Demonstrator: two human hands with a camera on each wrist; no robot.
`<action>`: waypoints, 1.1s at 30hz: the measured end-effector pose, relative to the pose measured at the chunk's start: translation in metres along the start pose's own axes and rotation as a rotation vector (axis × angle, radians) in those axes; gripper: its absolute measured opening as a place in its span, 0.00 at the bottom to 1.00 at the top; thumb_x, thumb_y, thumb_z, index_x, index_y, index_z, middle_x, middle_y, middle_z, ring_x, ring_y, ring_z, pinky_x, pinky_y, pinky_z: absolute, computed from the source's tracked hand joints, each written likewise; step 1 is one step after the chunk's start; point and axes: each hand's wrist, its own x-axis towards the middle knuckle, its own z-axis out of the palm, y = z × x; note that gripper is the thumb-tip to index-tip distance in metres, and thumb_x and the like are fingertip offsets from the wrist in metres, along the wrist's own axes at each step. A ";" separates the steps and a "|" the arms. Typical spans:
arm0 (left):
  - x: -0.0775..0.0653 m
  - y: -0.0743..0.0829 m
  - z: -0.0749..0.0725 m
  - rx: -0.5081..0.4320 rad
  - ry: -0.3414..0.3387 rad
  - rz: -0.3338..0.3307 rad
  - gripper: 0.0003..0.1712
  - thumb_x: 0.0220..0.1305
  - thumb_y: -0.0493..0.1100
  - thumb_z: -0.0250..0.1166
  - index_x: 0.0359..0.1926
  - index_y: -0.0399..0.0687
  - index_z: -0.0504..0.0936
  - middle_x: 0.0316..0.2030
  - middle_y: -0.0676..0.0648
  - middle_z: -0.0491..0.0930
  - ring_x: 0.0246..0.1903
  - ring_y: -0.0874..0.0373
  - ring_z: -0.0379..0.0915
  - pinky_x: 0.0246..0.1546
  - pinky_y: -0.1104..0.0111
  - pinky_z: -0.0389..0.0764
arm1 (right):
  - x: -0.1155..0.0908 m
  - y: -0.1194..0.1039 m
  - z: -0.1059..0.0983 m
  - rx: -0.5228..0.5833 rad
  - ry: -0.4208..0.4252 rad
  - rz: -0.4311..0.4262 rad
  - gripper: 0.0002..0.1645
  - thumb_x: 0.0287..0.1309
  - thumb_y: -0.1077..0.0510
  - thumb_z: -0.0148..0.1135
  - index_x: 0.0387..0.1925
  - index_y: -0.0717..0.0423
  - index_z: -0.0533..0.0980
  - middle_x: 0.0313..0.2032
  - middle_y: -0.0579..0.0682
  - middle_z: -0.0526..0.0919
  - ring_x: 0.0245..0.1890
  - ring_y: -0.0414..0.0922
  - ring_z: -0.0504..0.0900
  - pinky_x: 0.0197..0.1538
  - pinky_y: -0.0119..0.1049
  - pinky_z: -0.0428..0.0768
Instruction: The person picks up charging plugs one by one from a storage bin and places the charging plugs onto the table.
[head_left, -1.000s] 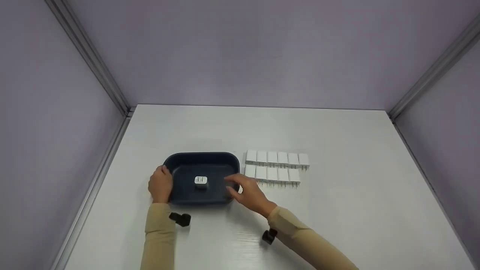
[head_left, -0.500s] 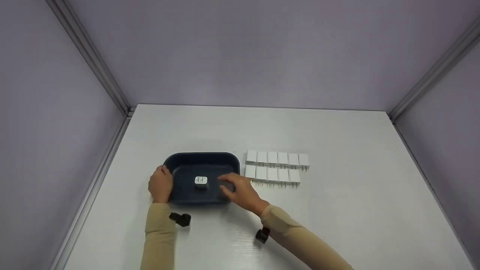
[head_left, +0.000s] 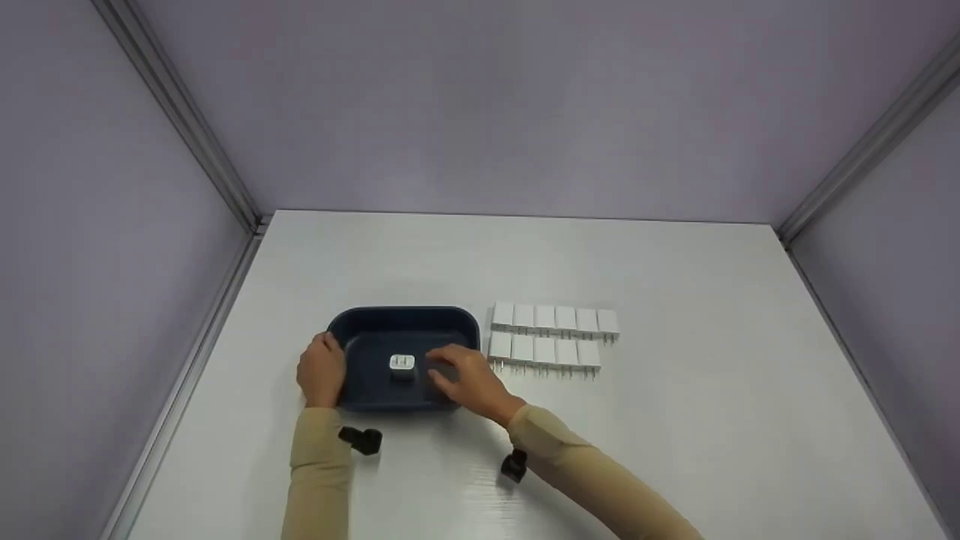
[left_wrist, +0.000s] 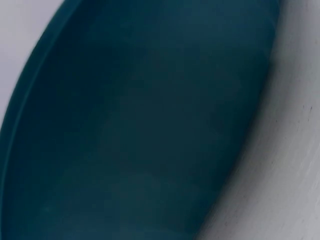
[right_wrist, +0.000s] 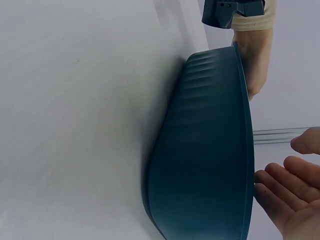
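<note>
A dark blue rectangular basin (head_left: 367,386) with rounded corners stands on the white table. Inside it is one white charger plug (head_left: 403,366), its prongs facing up. My left hand (head_left: 322,370) grips the basin's left rim. Over the basin's right part hovers my right hand (head_left: 472,380), thumb and fingers apart with nothing between them, a little right of the plug. The right wrist view shows the basin's outer wall (right_wrist: 205,145) and the right hand's fingers (right_wrist: 285,185) beyond its rim. Only the basin's blue interior (left_wrist: 150,125) fills most of the left wrist view.
Right of the basin lie two rows of white charger plugs (head_left: 555,319), side by side, prongs toward me. Small black wrist cameras sit at the left sleeve (head_left: 319,465) and right sleeve (head_left: 600,472). Grey walls (head_left: 517,112) enclose the table (head_left: 712,360) at the back and sides.
My right hand has moved left over the basin, nearer the plug inside. The left hand, the basin and the rows of plugs have stayed in place.
</note>
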 end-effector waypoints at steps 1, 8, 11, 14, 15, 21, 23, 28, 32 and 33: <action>0.000 0.000 0.000 -0.001 -0.002 -0.002 0.26 0.75 0.45 0.39 0.52 0.29 0.77 0.48 0.26 0.80 0.47 0.30 0.78 0.47 0.42 0.76 | 0.001 0.000 0.001 0.002 -0.002 0.006 0.16 0.63 0.60 0.59 0.51 0.61 0.78 0.49 0.56 0.84 0.51 0.49 0.84 0.54 0.37 0.81; 0.000 0.001 0.000 -0.003 -0.011 -0.005 0.26 0.75 0.45 0.39 0.52 0.28 0.76 0.48 0.26 0.80 0.47 0.30 0.77 0.48 0.42 0.75 | 0.007 0.000 0.007 -0.001 0.008 0.060 0.16 0.62 0.60 0.60 0.50 0.63 0.79 0.48 0.57 0.85 0.50 0.50 0.84 0.53 0.39 0.81; -0.001 0.001 0.000 -0.004 -0.009 -0.011 0.26 0.75 0.45 0.39 0.52 0.28 0.76 0.48 0.26 0.80 0.48 0.30 0.77 0.48 0.42 0.75 | 0.010 0.000 0.009 -0.014 0.010 0.075 0.15 0.62 0.59 0.61 0.49 0.62 0.79 0.47 0.57 0.85 0.49 0.49 0.85 0.53 0.39 0.81; -0.001 0.001 0.000 -0.005 -0.009 -0.014 0.26 0.75 0.45 0.40 0.53 0.28 0.76 0.49 0.27 0.79 0.48 0.30 0.77 0.49 0.43 0.75 | 0.012 0.000 0.012 -0.020 0.008 0.100 0.15 0.62 0.59 0.61 0.49 0.61 0.79 0.47 0.56 0.85 0.50 0.49 0.84 0.54 0.39 0.81; -0.001 0.001 0.000 -0.005 -0.010 -0.014 0.26 0.75 0.45 0.40 0.53 0.29 0.76 0.49 0.27 0.79 0.48 0.30 0.77 0.49 0.43 0.75 | 0.013 0.000 0.013 -0.022 0.009 0.106 0.15 0.62 0.59 0.61 0.49 0.61 0.79 0.48 0.56 0.85 0.50 0.49 0.84 0.54 0.39 0.81; -0.001 0.001 0.000 0.000 -0.011 -0.004 0.26 0.76 0.45 0.39 0.52 0.28 0.76 0.48 0.26 0.79 0.47 0.30 0.77 0.47 0.42 0.75 | 0.016 0.000 0.020 -0.014 -0.001 0.164 0.17 0.61 0.59 0.62 0.50 0.62 0.79 0.49 0.57 0.85 0.53 0.51 0.83 0.57 0.40 0.79; -0.001 0.001 0.000 0.001 -0.011 -0.003 0.26 0.76 0.45 0.39 0.52 0.28 0.76 0.48 0.26 0.79 0.47 0.29 0.77 0.47 0.42 0.75 | 0.016 0.000 0.022 -0.005 -0.013 0.184 0.17 0.61 0.58 0.62 0.51 0.62 0.78 0.50 0.57 0.84 0.54 0.51 0.83 0.58 0.41 0.79; -0.001 0.000 -0.001 -0.003 -0.003 0.005 0.26 0.75 0.45 0.39 0.51 0.28 0.77 0.46 0.25 0.80 0.46 0.29 0.78 0.46 0.42 0.75 | 0.017 0.000 0.027 0.004 -0.043 0.204 0.18 0.62 0.57 0.61 0.52 0.61 0.78 0.50 0.57 0.84 0.54 0.50 0.83 0.57 0.41 0.79; 0.000 0.001 -0.002 -0.009 -0.009 0.010 0.27 0.75 0.45 0.39 0.52 0.28 0.76 0.46 0.25 0.80 0.45 0.30 0.78 0.46 0.42 0.76 | 0.020 0.001 0.030 -0.007 -0.043 0.212 0.18 0.62 0.57 0.61 0.51 0.62 0.78 0.50 0.57 0.84 0.54 0.51 0.83 0.58 0.41 0.79; 0.000 0.001 -0.002 -0.010 -0.012 0.011 0.27 0.75 0.45 0.39 0.52 0.28 0.76 0.46 0.25 0.80 0.45 0.30 0.78 0.46 0.43 0.76 | 0.021 0.001 0.031 -0.013 -0.042 0.217 0.18 0.61 0.57 0.62 0.51 0.62 0.78 0.50 0.57 0.85 0.54 0.51 0.83 0.58 0.41 0.79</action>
